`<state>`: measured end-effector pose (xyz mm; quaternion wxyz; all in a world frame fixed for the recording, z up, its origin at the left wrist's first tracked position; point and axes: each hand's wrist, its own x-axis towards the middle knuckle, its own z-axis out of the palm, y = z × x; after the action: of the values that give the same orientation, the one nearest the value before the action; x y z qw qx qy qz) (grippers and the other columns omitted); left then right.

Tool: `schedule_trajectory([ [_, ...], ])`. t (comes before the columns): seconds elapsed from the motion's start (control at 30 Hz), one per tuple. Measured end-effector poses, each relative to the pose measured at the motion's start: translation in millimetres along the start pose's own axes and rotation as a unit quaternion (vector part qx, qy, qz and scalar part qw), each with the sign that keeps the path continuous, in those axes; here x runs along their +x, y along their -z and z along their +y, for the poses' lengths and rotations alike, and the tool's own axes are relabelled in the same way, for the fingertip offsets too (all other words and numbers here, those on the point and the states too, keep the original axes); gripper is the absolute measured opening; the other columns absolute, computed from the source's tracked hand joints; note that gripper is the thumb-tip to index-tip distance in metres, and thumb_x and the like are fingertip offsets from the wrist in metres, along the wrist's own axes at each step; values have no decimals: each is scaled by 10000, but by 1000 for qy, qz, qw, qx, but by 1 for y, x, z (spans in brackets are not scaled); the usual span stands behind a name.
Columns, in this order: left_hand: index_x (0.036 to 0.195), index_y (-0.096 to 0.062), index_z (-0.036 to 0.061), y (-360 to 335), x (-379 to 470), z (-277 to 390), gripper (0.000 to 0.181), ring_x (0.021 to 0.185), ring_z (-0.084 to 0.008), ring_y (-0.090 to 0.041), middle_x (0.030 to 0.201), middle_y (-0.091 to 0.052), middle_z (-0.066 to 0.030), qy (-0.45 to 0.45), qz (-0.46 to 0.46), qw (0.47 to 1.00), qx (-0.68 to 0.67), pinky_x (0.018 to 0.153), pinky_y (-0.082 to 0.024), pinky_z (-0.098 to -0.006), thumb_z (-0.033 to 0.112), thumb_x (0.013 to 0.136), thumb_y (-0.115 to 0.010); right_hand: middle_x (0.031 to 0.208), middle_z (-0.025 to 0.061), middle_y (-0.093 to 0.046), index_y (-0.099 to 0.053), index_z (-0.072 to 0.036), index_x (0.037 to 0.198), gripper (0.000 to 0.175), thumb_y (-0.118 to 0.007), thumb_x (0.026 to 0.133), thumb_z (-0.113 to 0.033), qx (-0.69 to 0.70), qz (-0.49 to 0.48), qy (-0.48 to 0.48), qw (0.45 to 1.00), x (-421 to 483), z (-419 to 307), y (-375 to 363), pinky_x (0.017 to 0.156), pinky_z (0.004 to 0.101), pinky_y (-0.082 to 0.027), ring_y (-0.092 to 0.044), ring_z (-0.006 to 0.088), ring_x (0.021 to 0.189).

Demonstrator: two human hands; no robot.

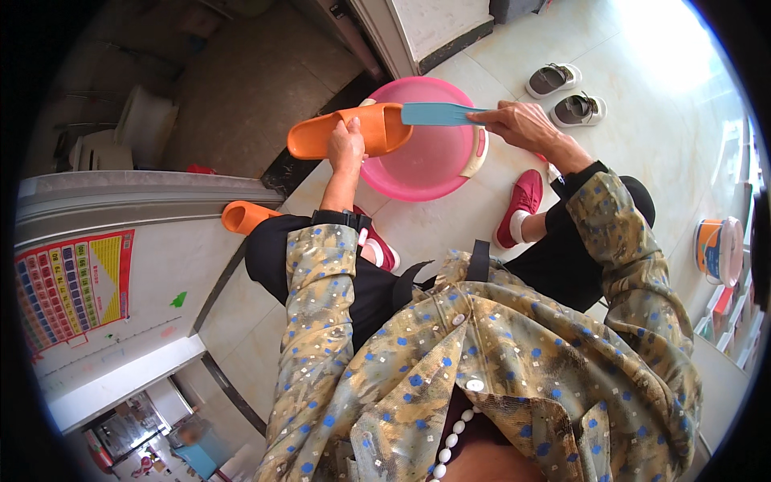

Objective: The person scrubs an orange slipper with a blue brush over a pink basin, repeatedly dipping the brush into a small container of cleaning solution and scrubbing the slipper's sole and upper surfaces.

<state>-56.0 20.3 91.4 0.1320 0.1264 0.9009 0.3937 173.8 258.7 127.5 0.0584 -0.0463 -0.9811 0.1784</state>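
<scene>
My left hand [347, 144] is closed around the middle of an orange slide slipper [310, 134], its thumb on top, over the left part of a pink plastic basin [421, 165]. In my right hand [521, 123] is the handle of a light blue tool, perhaps a brush [437, 114], with its flat back up. Its far end is at the slipper's right end; whether they touch I cannot tell. The underside of the tool is hidden. The basin stands on the floor between my feet and has pale handles. What it holds is hard to make out.
Another orange slipper [244, 217] lies by the wall at left, partly behind my knee. Two grey shoes [549, 81] with white soles stand beyond the basin at right. A doorway with a dark sill [295, 159] is at upper left. A lidded bucket [718, 250] is at far right.
</scene>
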Motion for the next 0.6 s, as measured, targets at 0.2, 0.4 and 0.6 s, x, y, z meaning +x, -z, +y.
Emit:
schedule_trajectory([
  [0.2, 1231, -437, 59, 1, -2, -2, 475, 961, -291, -601, 1182, -529, -140, 152, -90, 922, -344, 688, -549, -442, 423, 927, -460, 777, 118, -636, -640, -274, 1124, 280, -576, 853, -245, 119, 93, -76, 986, 1, -27, -6, 557, 384, -478, -609, 291, 637],
  [0.4, 1282, -410, 115, -19, -26, 6, 493, 1093, -264, -544, 1298, -456, -83, 157, -177, 851, -468, 786, -527, -484, 466, 936, -418, 723, 127, -634, -612, -259, 1166, 331, -530, 851, -199, 219, 79, -135, 963, 6, -99, -60, 650, 382, -512, -623, 305, 655],
  [0.6, 1313, -403, 46, -33, -46, -12, 550, 1125, -244, -506, 1322, -420, -116, 112, -160, 923, -331, 777, -538, -418, 445, 936, -440, 717, 130, -639, -617, -263, 1165, 333, -484, 863, -224, 187, 42, -242, 951, 20, -76, -67, 913, 434, -429, -639, 277, 732],
])
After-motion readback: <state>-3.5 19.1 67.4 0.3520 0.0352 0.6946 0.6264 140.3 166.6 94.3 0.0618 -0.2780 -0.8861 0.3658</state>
